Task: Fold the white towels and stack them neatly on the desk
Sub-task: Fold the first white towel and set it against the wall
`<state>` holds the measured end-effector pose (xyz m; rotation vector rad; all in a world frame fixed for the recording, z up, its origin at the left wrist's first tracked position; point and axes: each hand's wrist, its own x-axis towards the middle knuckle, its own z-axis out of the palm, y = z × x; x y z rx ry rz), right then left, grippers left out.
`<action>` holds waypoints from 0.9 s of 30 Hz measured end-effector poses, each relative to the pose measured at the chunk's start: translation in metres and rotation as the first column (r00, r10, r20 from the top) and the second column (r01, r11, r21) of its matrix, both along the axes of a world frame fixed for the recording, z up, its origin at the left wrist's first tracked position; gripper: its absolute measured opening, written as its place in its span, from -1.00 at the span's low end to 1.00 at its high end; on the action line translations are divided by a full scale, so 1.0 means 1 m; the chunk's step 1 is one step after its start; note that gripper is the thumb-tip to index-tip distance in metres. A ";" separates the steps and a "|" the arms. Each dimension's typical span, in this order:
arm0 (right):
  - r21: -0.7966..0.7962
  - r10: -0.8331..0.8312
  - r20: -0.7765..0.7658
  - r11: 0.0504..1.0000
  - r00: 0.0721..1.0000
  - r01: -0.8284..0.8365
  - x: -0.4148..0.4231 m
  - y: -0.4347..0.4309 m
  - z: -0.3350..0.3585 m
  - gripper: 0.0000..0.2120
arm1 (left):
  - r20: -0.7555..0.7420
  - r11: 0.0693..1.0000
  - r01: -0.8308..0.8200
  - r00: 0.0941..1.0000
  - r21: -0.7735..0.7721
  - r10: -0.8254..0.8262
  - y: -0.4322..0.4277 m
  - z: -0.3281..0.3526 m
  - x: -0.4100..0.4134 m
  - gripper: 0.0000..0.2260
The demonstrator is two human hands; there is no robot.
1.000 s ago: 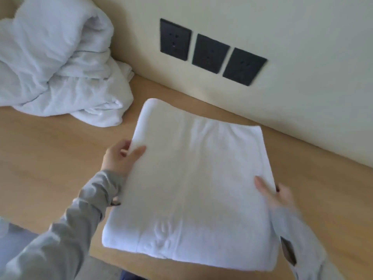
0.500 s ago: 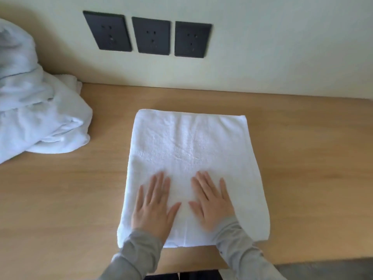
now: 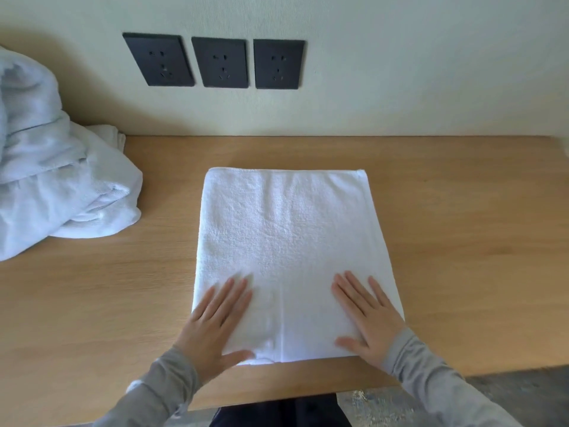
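A: Entry, left to right. What sits at the left edge of the counter [image 3: 92,303]?
B: A heap of unfolded towels [image 3: 61,186], crumpled, in the back-left corner against the wall. Part of it runs out of view. It is well apart from the work piece.
A: Left grip?
B: The left grip [image 3: 212,325] is spread flat with fingers straight and holds nothing. Its palm presses the near-left corner of the folded towel [image 3: 286,229].
A: Where is the towel itself?
B: Mid-counter, a flat rectangle with its near edge close to the counter's front edge. A crease runs front to back near its middle. I cannot read the layer count.
A: Right grip?
B: The right grip [image 3: 372,322] is also flat and empty, on the near-right corner. The counter beyond it is bare wood.
A: Step?
B: My judgement is smoothing after a fold. One towel is done and the heap is not yet started.
A: Failure modes?
B: Three.
1. Palms pushing outward could shear the top layer off the lower ones and skew the edges.
2. Any drag toward the body could slide the near edge over the front edge.
3. Lifting it loosely to start a stack could let the fold fall open.
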<state>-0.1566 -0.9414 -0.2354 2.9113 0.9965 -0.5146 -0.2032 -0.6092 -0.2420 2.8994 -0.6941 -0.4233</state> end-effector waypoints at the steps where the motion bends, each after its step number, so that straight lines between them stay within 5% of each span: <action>1: -0.018 0.042 -0.004 0.999 0.999 -0.042 -0.004 -0.008 0.001 -0.09 | -0.005 0.999 0.048 0.999 0.018 -0.048 0.007 0.000 -0.004 -0.08; 4: -0.124 0.135 -0.010 0.983 0.991 -0.135 -0.003 -0.028 0.005 0.07 | -0.062 0.992 0.113 0.992 0.063 -0.109 0.019 0.004 -0.007 0.07; 9: -0.083 0.163 0.057 0.984 0.985 -0.158 0.001 -0.031 0.008 0.17 | 0.072 0.989 0.147 0.987 -0.017 -0.145 0.021 0.005 -0.003 -0.02; 13: 0.184 0.060 0.065 0.980 0.996 -0.071 0.003 -0.037 0.024 -0.08 | 0.141 0.984 0.075 0.989 -0.164 -0.052 0.026 0.030 0.000 -0.13; 16: 0.349 -0.183 -0.167 0.908 0.969 0.232 0.017 -0.047 0.043 -0.30 | 0.033 0.901 -0.135 0.986 -0.413 0.163 0.033 0.055 0.012 -0.29; 21: 0.556 -0.387 -0.398 0.620 0.832 0.554 0.080 -0.055 0.092 -0.56 | -0.258 0.709 -0.467 0.884 -0.528 0.390 0.048 0.104 0.066 -0.57; 27: 0.683 -0.473 -0.576 0.170 0.666 0.711 0.156 -0.032 0.097 -0.66 | -0.476 0.271 -0.690 0.681 -0.671 0.556 0.052 0.114 0.138 -0.53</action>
